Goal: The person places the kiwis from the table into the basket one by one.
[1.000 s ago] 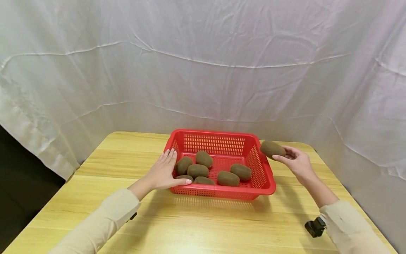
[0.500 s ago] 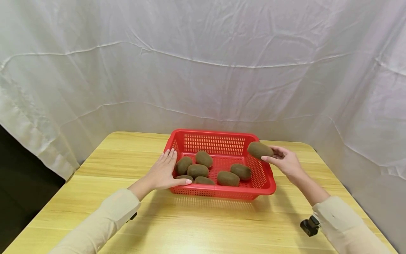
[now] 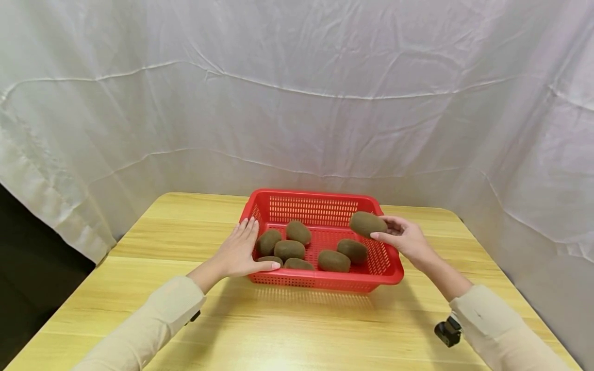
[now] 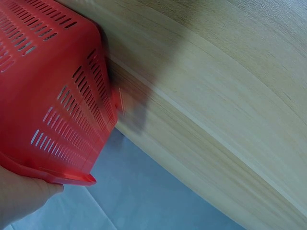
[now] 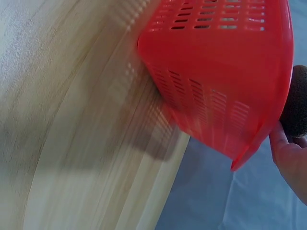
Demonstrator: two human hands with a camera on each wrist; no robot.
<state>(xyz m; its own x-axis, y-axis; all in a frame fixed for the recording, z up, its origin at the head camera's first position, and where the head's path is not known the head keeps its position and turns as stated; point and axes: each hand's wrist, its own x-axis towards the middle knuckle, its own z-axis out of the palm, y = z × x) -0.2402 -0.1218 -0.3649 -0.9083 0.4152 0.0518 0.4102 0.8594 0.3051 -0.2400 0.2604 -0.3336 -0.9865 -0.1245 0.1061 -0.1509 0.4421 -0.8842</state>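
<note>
A red plastic basket (image 3: 320,278) with slotted walls stands on the table, several brown kiwis (image 3: 290,250) lying in it. My left hand (image 3: 238,251) rests on its left rim, fingers straight along the side and thumb over the front left corner. In the left wrist view part of that hand (image 4: 24,194) shows at the rim. My right hand (image 3: 408,241) grips one kiwi (image 3: 367,224) between thumb and fingers, over the basket's right end. From the right wrist, this kiwi (image 5: 297,103) shows partly behind the rim, above the thumb.
The basket is on a light wooden table (image 3: 287,330). A pale cloth curtain (image 3: 297,129) hangs behind the table and along its sides. A dark area (image 3: 28,278) lies beyond the left edge.
My right hand has moved left with the kiwi, from outside the right rim to over the basket, dipping slightly at the end. My left hand and the basket have stayed put.
</note>
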